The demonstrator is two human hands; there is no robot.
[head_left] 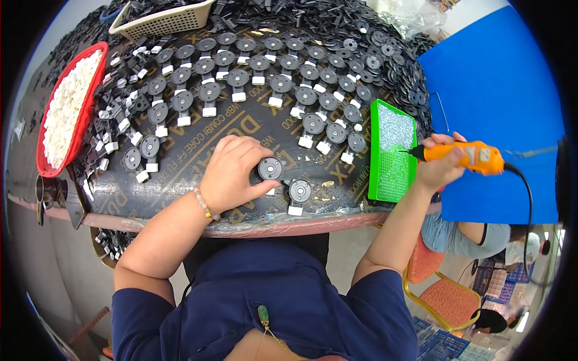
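Observation:
My left hand (230, 173) rests on the dark table with its fingers and thumb closed around a round black disc part (270, 169). Beside it, near the front edge, lies another black disc part (300, 191) with a white block at its lower end. An orange electric screwdriver (485, 158) is in my right hand (436, 171), its black nose pointing left. The screwdriver's tip is over a green tray (374, 174), whose far half holds small silvery screws (395, 125). Whether a screw sits on the tip is too small to tell.
Rows of black disc parts with white blocks (239, 96) curve across the table. A red basket of white pieces (101, 60) stands left, a beige basket (159, 21) behind. Loose black discs (373, 61) pile up at the far right. A blue panel (494, 90) and another person's sleeve (447, 230) are to the right.

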